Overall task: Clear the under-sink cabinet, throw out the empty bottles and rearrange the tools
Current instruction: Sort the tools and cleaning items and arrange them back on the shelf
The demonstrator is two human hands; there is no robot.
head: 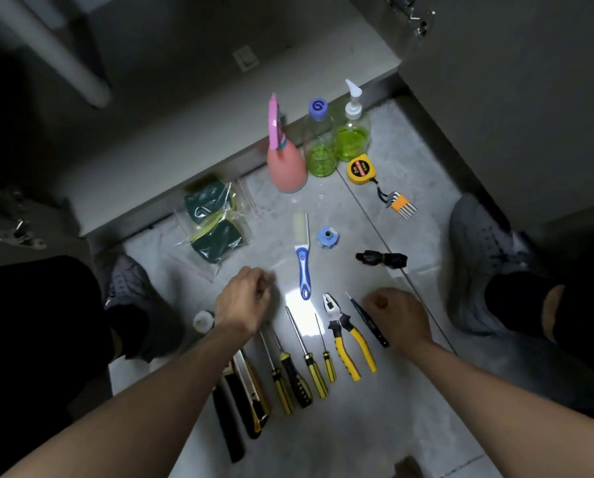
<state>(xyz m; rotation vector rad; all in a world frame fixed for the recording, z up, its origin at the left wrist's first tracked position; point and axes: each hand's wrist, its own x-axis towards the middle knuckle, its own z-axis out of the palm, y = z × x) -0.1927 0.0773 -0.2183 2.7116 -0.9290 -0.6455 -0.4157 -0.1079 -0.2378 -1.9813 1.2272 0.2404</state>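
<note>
Tools lie in a row on the grey floor: several yellow-and-black screwdrivers [309, 357], yellow-handled pliers [349, 334], a black tweezer-like tool [368, 320] and utility knives [250, 391]. My left hand [243, 300] hovers over the left end of the row with its fingers curled; I see nothing in it. Beside the pliers and tweezers, my right hand [397, 313] is curled into a loose fist with nothing visible in it. Farther off stand a pink spray bottle [285, 167], a clear bottle with green liquid [319, 146] and a pump bottle [352, 132].
A blue-handled scraper [303, 257], a blue cap-like part [326, 236], a black bundle [381, 259], a yellow tape measure [361, 170], hex keys [397, 201] and bagged green sponges [212, 222] lie around. Shoes [478, 257] flank the floor; the open cabinet [171, 98] is ahead.
</note>
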